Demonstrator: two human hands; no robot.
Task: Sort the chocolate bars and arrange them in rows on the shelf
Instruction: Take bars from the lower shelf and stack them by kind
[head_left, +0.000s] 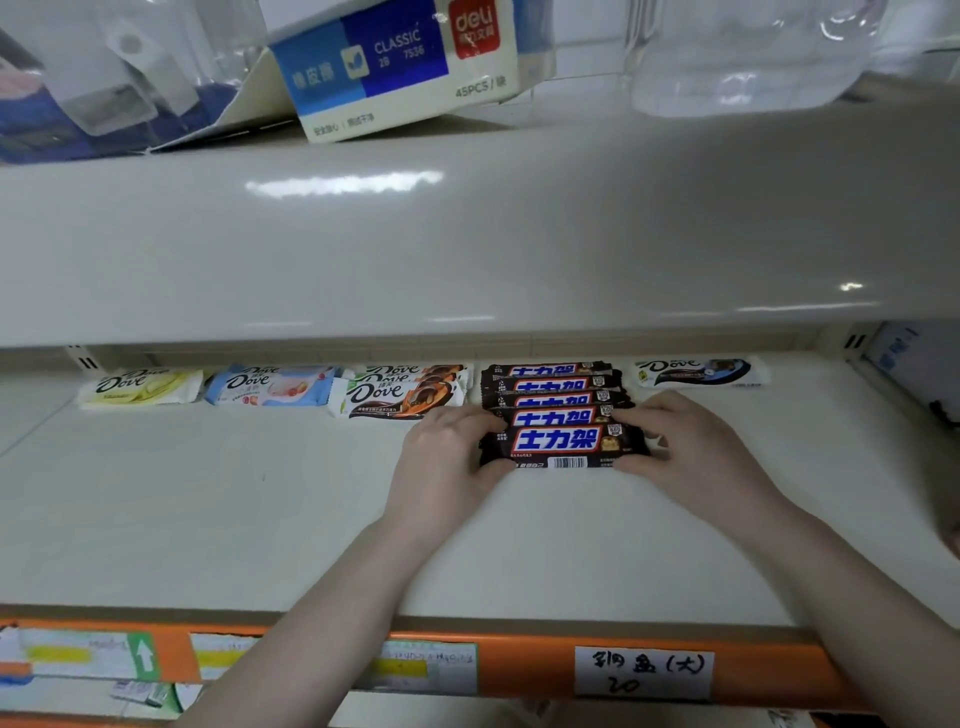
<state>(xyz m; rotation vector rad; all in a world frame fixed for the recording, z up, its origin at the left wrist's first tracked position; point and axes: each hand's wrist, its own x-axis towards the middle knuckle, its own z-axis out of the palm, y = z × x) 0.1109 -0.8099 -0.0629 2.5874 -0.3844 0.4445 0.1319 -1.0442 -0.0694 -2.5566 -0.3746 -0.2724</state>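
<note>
Both hands, the left hand (447, 457) and right hand (691, 447), pinch the ends of a dark-wrapped chocolate bar (563, 446) fronting its row on the cream metal shelf (208, 509); sorting looks nearly finished.

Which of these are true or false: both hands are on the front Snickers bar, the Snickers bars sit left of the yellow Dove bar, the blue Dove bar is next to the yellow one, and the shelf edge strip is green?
1. Both hands hold the front Snickers bar. True: the left hand grips its left end and the right hand its right end.
2. The Snickers bars sit left of the yellow Dove bar. False: they lie well to its right.
3. The blue Dove bar lies beside the yellow one. True.
4. The shelf edge strip is green. False: it is orange, with paper labels.
</note>
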